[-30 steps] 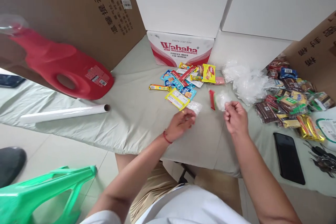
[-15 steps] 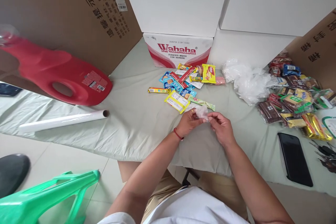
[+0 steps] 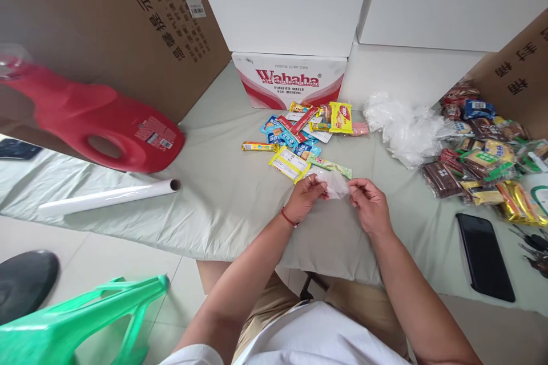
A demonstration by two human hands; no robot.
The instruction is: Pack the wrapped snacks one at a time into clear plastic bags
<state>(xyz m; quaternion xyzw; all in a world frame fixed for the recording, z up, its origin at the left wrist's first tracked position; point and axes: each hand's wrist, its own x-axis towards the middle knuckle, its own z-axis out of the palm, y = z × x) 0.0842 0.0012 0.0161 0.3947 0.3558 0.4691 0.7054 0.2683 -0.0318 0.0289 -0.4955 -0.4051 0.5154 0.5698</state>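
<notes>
While left hand pinches clear bag, right hand pinches its other end. Green packet lies just beyond the grip.

A cloth-covered table is stretching across the scene, its pale grey-green fabric creasing along the near edge. On the far side, plain white boxes are rising like a wall, one of them sitting above a red-and-white Wahaha carton. Printed brown cardboard is flanking them at the far left and far right. A green plastic stool is occupying the near left, over pale floor tiles. Soft light is falling evenly.
</notes>
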